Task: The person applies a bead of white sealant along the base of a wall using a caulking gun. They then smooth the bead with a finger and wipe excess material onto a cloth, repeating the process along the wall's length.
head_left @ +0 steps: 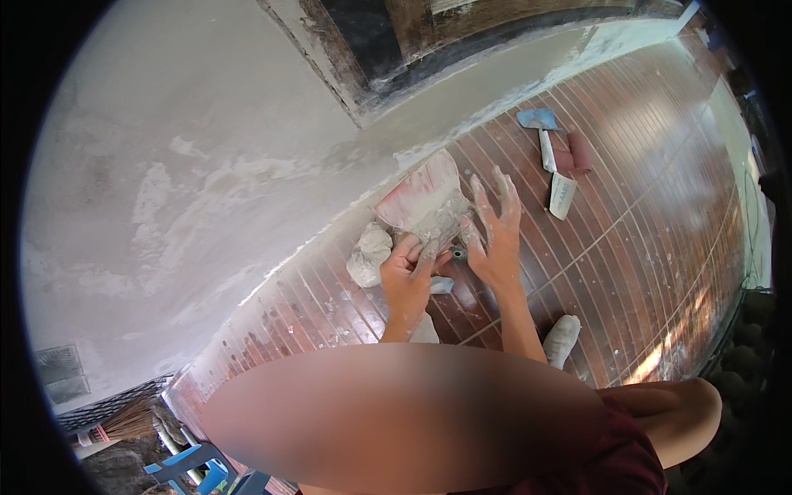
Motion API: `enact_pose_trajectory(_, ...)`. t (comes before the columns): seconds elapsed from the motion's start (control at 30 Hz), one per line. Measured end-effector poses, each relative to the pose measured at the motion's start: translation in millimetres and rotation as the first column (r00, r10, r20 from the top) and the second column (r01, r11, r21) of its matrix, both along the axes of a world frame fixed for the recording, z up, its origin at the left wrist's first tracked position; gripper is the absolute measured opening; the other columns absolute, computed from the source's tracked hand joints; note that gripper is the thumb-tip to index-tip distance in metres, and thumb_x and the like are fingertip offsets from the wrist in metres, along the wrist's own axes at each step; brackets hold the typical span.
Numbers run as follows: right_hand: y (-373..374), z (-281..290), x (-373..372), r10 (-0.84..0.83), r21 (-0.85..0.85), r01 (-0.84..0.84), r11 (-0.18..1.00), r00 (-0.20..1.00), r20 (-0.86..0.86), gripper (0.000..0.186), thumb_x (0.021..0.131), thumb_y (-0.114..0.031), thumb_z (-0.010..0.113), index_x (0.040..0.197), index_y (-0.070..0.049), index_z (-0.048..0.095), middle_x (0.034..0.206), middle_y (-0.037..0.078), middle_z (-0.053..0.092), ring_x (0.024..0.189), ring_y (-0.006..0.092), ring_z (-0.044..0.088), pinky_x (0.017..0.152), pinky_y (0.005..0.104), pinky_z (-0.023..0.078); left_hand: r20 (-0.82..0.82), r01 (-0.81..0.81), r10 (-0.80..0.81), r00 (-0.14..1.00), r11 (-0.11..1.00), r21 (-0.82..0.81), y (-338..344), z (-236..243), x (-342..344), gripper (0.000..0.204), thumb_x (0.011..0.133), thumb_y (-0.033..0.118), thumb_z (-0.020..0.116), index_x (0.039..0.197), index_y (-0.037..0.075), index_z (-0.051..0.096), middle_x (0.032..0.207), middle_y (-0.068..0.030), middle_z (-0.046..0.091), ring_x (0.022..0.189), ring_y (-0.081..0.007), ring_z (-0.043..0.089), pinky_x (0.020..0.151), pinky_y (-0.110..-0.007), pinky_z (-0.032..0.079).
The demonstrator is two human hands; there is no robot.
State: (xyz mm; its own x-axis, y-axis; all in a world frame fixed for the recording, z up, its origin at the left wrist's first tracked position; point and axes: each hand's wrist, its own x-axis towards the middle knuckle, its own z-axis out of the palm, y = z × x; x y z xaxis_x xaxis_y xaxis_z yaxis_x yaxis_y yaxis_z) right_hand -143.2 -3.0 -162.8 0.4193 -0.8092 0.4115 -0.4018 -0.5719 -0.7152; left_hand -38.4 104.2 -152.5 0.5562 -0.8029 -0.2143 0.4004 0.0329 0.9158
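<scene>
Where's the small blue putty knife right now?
The blue putty knife lies on the red plank floor, up and right of the right hand, beside a dark red sheet.

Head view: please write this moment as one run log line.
left hand: grips trowel handle | right hand: fingers spread on trowel blade | beside: putty bag | floor: scraper | wall: patched

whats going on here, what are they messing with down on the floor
A person crouches on a reddish-brown tiled floor beside a freshly plastered grey wall. Both plaster-smeared hands are on a wide, putty-caked scraper blade: the left hand grips near its handle, the right hand is spread flat over it. A lump of whitish putty lies by the wall. A smaller blue putty knife lies apart on the tiles.
</scene>
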Motion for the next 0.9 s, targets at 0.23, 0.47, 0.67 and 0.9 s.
enact_pose_trajectory(0.23, -8.7, -1.2, 2.0, 0.027, -0.14, -0.043, 0.989, 0.993, -0.112, 0.066, 0.071, -0.008, 0.052, 0.136, -0.019, 0.054, 0.154, 0.017, 0.028, 0.141, 0.0453, 0.021, 0.111, 0.0558, 0.024, 0.086, 0.039, -0.042, 0.995, 0.998, 0.043, 6.1, 13.5, 0.5, 0.033, 0.091, -0.008, 0.048, 0.123, -0.013, 0.052, 0.115, -0.0208, 0.065, 0.1, -0.0255, 0.067, 0.087, -0.033, 0.057)
enact_pose_trajectory(0.47, -6.2, -1.3, 1.7, 0.046, -0.161, -0.074, 0.984, 0.984, -0.171, 0.068, 0.067, -0.012, 0.048, 0.134, -0.019, 0.056, 0.154, 0.017, 0.029, 0.141, 0.0447, 0.023, 0.11, 0.0574, 0.024, 0.324, -0.03, 0.006, 0.946, 0.997, 0.069, 4.1, 23.0, -1.1, 0.02, 0.088, -0.01, 0.052, 0.106, -0.01, 0.061, 0.095, -0.0153, 0.071, 0.088, -0.0196, 0.071, 0.073, -0.026, 0.056)
enact_pose_trajectory(0.67, 4.7, -8.6, 9.1, 0.071, -0.06, -0.08, 0.995, 0.989, -0.131, 0.067, 0.066, -0.013, 0.046, 0.132, -0.019, 0.059, 0.156, 0.018, 0.026, 0.141, 0.045, 0.022, 0.11, 0.0591, 0.021, 0.604, -0.033, -0.038, 0.796, 0.994, 0.106, 3.5, 26.8, 2.6, 0.007, 0.083, -0.006, 0.059, 0.09, -0.006, 0.06, 0.079, -0.017, 0.07, 0.082, -0.0207, 0.073, 0.064, -0.026, 0.053)
enact_pose_trajectory(0.9, 15.4, -10.9, 13.5, 0.11, 0.025, -0.109, 0.994, 0.993, -0.042, 0.064, 0.069, -0.014, 0.044, 0.131, -0.019, 0.06, 0.157, 0.017, 0.024, 0.142, 0.044, 0.021, 0.112, 0.0579, 0.019, 0.794, -0.024, -0.116, 0.597, 0.986, 0.162, 6.6, 35.6, 9.1, 0.01, 0.076, -0.006, 0.061, 0.085, -0.004, 0.059, 0.074, -0.0183, 0.067, 0.073, -0.031, 0.071, 0.061, -0.031, 0.052)
